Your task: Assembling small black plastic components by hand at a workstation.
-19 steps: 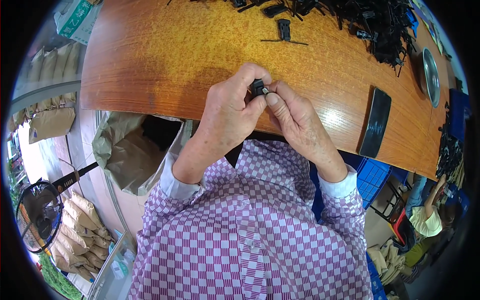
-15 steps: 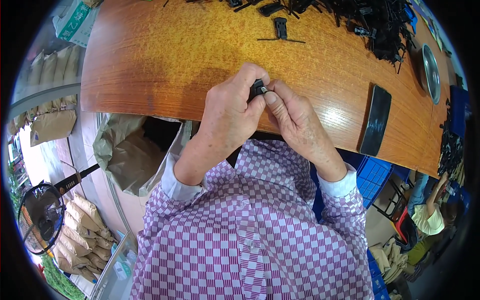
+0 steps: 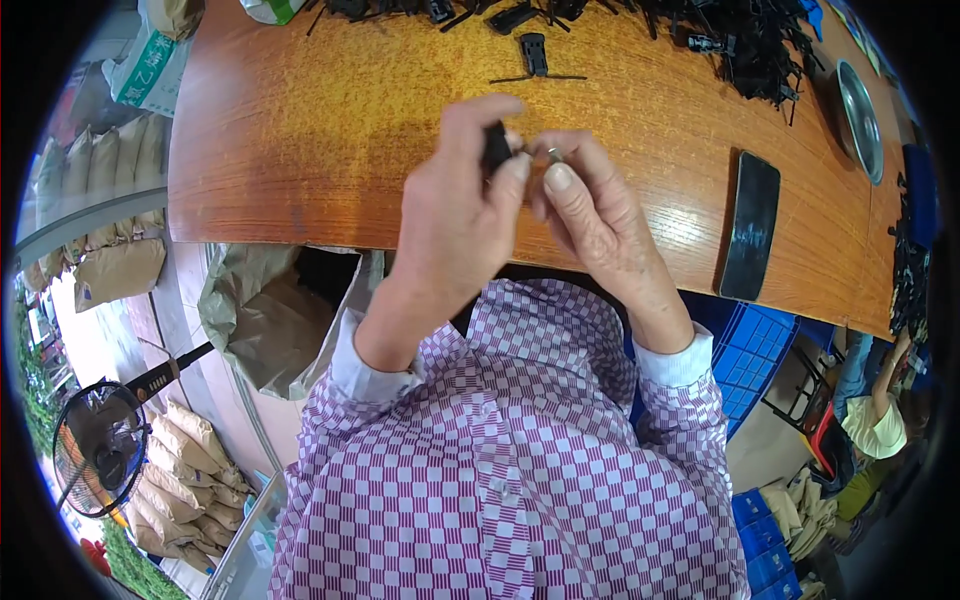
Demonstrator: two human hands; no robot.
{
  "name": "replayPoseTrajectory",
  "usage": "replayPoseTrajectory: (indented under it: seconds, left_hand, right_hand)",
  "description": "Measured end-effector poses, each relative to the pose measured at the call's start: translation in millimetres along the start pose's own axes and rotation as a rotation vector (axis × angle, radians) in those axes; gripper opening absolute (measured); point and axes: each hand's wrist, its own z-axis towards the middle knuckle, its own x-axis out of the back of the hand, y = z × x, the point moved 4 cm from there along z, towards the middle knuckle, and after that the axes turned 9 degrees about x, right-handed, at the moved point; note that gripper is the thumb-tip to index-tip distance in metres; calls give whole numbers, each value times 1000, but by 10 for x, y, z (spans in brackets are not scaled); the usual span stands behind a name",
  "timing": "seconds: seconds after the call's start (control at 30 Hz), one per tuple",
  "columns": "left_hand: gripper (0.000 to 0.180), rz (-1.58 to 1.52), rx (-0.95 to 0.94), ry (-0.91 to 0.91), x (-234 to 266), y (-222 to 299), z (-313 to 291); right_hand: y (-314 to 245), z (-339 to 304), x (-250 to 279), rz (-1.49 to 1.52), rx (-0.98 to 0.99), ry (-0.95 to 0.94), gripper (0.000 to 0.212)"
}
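Note:
Above the near edge of the wooden table, my left hand pinches a small black plastic part, blurred by motion. Close by on its right, my right hand is closed, thumb against fingers, on a small shiny metal piece; its exact kind is too small to tell. A narrow gap shows between the two hands. Farther up the table lies a black plastic clip-like part with two thin arms spread sideways.
Black parts form a heap at the far right, near a metal bowl. A black phone lies right of my hands. An open paper sack stands below the left table edge, a fan beyond it. Another person is at far right.
My hands have come slightly apart, and the metal piece in my right hand is now away from the black part. My left index finger has lifted. The view has shifted a little.

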Motion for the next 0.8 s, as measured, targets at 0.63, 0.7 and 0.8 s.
replayPoseTrajectory:
  seconds: [0.63,0.7,0.8]
  left_hand:
    - [41,-1121,550,-822,-94,-38,-124]
    - [40,-1031,483,-778,-72,-29,-128]
    - [39,-848,358,-683,-27,-22,-134]
  right_hand:
    - [95,-15,169,429,-153,-111,26]
    - [54,-3,171,376,-153,-110,26]
    - [45,23,139,274,-152,-109,26]
